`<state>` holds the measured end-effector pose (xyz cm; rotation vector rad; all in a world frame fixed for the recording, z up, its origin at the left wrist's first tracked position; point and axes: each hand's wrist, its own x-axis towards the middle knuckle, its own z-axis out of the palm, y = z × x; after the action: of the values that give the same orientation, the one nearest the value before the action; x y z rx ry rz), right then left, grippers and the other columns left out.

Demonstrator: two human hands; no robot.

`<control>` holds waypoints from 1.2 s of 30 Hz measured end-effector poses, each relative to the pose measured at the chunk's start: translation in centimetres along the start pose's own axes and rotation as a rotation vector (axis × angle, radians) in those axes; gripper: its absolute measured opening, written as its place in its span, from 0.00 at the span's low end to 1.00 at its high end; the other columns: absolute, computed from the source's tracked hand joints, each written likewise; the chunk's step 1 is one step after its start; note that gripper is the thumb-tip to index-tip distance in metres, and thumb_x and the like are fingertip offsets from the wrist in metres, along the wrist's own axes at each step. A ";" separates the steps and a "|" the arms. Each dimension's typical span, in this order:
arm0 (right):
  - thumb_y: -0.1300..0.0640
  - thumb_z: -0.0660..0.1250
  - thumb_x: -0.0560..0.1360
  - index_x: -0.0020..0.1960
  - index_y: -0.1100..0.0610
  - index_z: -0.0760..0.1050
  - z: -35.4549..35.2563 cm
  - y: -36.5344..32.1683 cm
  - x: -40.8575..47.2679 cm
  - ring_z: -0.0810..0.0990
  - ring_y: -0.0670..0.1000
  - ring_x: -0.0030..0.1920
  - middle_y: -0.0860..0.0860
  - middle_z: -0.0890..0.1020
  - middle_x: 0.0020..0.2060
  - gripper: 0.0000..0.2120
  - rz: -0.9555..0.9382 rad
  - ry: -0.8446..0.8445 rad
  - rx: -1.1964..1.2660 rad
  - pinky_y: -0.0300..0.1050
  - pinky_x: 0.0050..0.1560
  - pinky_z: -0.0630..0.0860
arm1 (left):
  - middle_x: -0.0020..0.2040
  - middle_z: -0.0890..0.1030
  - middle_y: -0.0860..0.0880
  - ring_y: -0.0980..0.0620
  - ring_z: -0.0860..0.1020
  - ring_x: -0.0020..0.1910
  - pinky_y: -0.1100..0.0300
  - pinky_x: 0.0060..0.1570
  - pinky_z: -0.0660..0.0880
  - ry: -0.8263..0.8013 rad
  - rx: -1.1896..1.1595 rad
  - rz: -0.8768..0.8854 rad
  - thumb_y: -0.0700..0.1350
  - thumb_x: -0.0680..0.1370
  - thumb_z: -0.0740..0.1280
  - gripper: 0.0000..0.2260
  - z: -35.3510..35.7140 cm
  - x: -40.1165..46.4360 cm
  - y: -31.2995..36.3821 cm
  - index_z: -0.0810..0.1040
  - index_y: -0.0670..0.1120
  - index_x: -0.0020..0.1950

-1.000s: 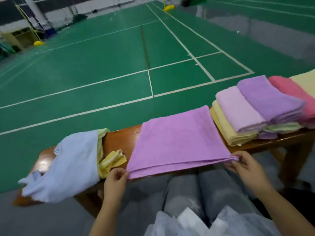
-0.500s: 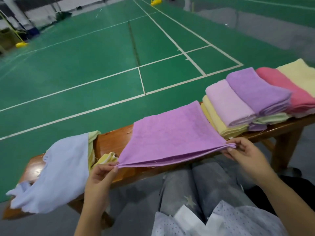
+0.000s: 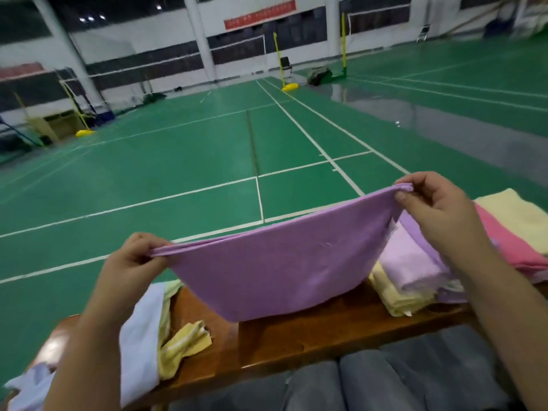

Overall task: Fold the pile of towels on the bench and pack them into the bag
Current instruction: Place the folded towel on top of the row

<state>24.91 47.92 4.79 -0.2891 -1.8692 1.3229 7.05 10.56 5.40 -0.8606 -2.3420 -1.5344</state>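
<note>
The right forearm (image 3: 486, 280) hides part of the folded towels (image 3: 415, 271).

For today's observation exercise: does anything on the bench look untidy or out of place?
Yes. The yellow striped cloth lies crumpled on the bench beside the white bag, unfolded, unlike the neat folded stack at the right.

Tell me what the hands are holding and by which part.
The purple towel, pinched at its two upper corners: left hand on one, right hand on the other.
</note>
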 end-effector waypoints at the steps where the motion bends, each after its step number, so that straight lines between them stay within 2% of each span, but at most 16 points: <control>1: 0.65 0.65 0.77 0.46 0.52 0.75 0.0 -0.6 0.6 0.75 0.40 0.39 0.43 0.80 0.40 0.08 -0.003 0.008 -0.015 0.25 0.40 0.71 | 0.41 0.75 0.48 0.63 0.74 0.38 0.73 0.41 0.69 -0.024 -0.110 -0.009 0.30 0.71 0.70 0.15 -0.5 0.5 0.6 0.81 0.51 0.34; 3: 0.64 0.65 0.77 0.47 0.53 0.75 0.2 -1.3 1.6 0.76 0.37 0.44 0.44 0.80 0.46 0.07 0.022 -0.022 -0.011 0.25 0.45 0.71 | 0.42 0.79 0.53 0.62 0.76 0.40 0.72 0.41 0.72 -0.030 -0.349 -0.036 0.37 0.71 0.72 0.09 -1.1 1.1 1.2 0.83 0.49 0.34; 4: 0.65 0.65 0.76 0.46 0.54 0.75 0.2 -1.5 1.9 0.77 0.37 0.44 0.45 0.81 0.46 0.07 0.053 -0.071 0.036 0.26 0.46 0.73 | 0.39 0.80 0.55 0.62 0.77 0.38 0.71 0.40 0.73 -0.013 -0.472 -0.072 0.41 0.71 0.72 0.06 -1.1 1.2 1.5 0.84 0.50 0.35; 6: 0.64 0.67 0.74 0.45 0.57 0.75 -0.4 -2.2 1.9 0.79 0.41 0.38 0.47 0.83 0.37 0.04 0.148 -0.197 0.199 0.30 0.42 0.77 | 0.31 0.79 0.56 0.62 0.75 0.31 0.71 0.32 0.72 0.039 -0.593 -0.142 0.39 0.74 0.64 0.14 -0.8 0.9 1.4 0.83 0.51 0.33; 7: 0.59 0.71 0.70 0.45 0.58 0.76 -0.9 -2.4 1.9 0.80 0.44 0.36 0.47 0.83 0.34 0.06 0.172 -0.253 0.282 0.33 0.40 0.78 | 0.29 0.77 0.56 0.62 0.74 0.28 0.71 0.29 0.71 0.072 -0.605 -0.162 0.37 0.77 0.60 0.19 -0.8 0.6 1.2 0.82 0.51 0.32; 9: 0.49 0.81 0.55 0.43 0.58 0.80 -1.9 -2.6 1.8 0.81 0.46 0.34 0.49 0.83 0.33 0.22 0.194 -0.360 0.415 0.36 0.36 0.79 | 0.28 0.77 0.57 0.61 0.74 0.26 0.70 0.26 0.72 0.144 -0.669 -0.204 0.37 0.81 0.56 0.24 -0.6 0.0 1.1 0.81 0.51 0.30; 11: 0.46 0.84 0.46 0.40 0.56 0.83 -2.1 -2.3 2.0 0.81 0.46 0.33 0.50 0.83 0.33 0.26 0.225 -0.379 0.503 0.37 0.34 0.79 | 0.28 0.77 0.56 0.61 0.76 0.26 0.69 0.26 0.74 0.213 -0.773 -0.226 0.40 0.82 0.57 0.21 -0.3 -0.3 1.0 0.80 0.50 0.32; 13: 0.48 0.84 0.49 0.38 0.56 0.84 -1.4 -1.2 2.5 0.80 0.45 0.32 0.50 0.82 0.32 0.21 0.353 -0.373 0.561 0.36 0.34 0.79 | 0.31 0.79 0.54 0.59 0.78 0.29 0.67 0.29 0.76 0.209 -0.862 -0.270 0.45 0.77 0.65 0.08 0.3 0.1 0.6 0.77 0.49 0.38; 14: 0.51 0.83 0.54 0.37 0.57 0.84 -0.7 -0.8 2.6 0.80 0.45 0.32 0.50 0.82 0.32 0.17 0.434 -0.355 0.573 0.36 0.33 0.79 | 0.34 0.79 0.53 0.57 0.79 0.32 0.66 0.32 0.78 0.201 -0.888 -0.320 0.47 0.73 0.70 0.05 0.8 0.3 0.4 0.76 0.48 0.41; 17: 0.59 0.80 0.61 0.44 0.63 0.80 2.2 0.8 1.8 0.81 0.45 0.32 0.53 0.83 0.34 0.15 0.653 -0.262 0.654 0.36 0.33 0.79 | 0.39 0.79 0.49 0.53 0.78 0.40 0.62 0.37 0.79 0.165 -0.866 -0.536 0.49 0.67 0.74 0.12 2.9 0.6 -0.9 0.76 0.46 0.45; 19: 0.67 0.68 0.73 0.44 0.63 0.76 4.3 1.3 0.6 0.81 0.44 0.29 0.53 0.82 0.31 0.01 0.713 -0.138 0.639 0.35 0.31 0.79 | 0.39 0.81 0.46 0.52 0.79 0.38 0.61 0.34 0.79 0.137 -0.805 -0.634 0.46 0.72 0.71 0.09 5.0 -0.1 -1.1 0.77 0.43 0.47; 21: 0.68 0.64 0.76 0.42 0.61 0.75 6.3 1.0 -1.0 0.78 0.44 0.27 0.49 0.80 0.26 0.05 0.680 -0.104 0.482 0.36 0.29 0.77 | 0.38 0.80 0.45 0.51 0.78 0.36 0.59 0.33 0.78 0.105 -0.724 -0.664 0.43 0.77 0.67 0.06 7.5 -1.2 -0.4 0.75 0.41 0.49; 23: 0.65 0.67 0.75 0.45 0.62 0.77 8.2 0.7 -2.8 0.77 0.43 0.26 0.47 0.80 0.26 0.01 0.584 -0.147 0.299 0.36 0.28 0.74 | 0.38 0.77 0.44 0.51 0.75 0.35 0.59 0.34 0.76 0.044 -0.654 -0.649 0.42 0.79 0.66 0.05 10.0 -2.6 1.5 0.74 0.40 0.47; 27: 0.59 0.71 0.74 0.46 0.53 0.78 10.4 -0.2 -5.6 0.84 0.48 0.42 0.49 0.85 0.37 0.02 0.379 -0.232 0.033 0.46 0.47 0.80 | 0.38 0.80 0.43 0.49 0.79 0.38 0.57 0.40 0.80 -0.079 -0.546 -0.574 0.39 0.77 0.68 0.04 13.2 -4.9 5.0 0.76 0.39 0.46; 31: 0.55 0.70 0.74 0.46 0.50 0.77 10.8 -0.8 -7.0 0.83 0.41 0.41 0.44 0.85 0.39 0.03 0.287 -0.278 -0.061 0.40 0.47 0.80 | 0.43 0.84 0.41 0.45 0.84 0.43 0.50 0.49 0.81 -0.133 -0.521 -0.507 0.39 0.77 0.69 0.05 14.0 -5.4 6.4 0.79 0.37 0.50; 36: 0.55 0.69 0.75 0.50 0.50 0.77 10.6 -0.9 -7.7 0.82 0.40 0.46 0.44 0.85 0.44 0.05 0.239 -0.297 -0.156 0.39 0.50 0.79 | 0.42 0.85 0.42 0.46 0.84 0.44 0.55 0.47 0.82 -0.136 -0.506 -0.487 0.36 0.76 0.69 0.02 14.3 -5.6 6.8 0.81 0.39 0.48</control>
<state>22.44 35.73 0.58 -0.4269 -2.2487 1.4431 17.47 23.29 1.75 -0.5054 -2.4108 -2.4055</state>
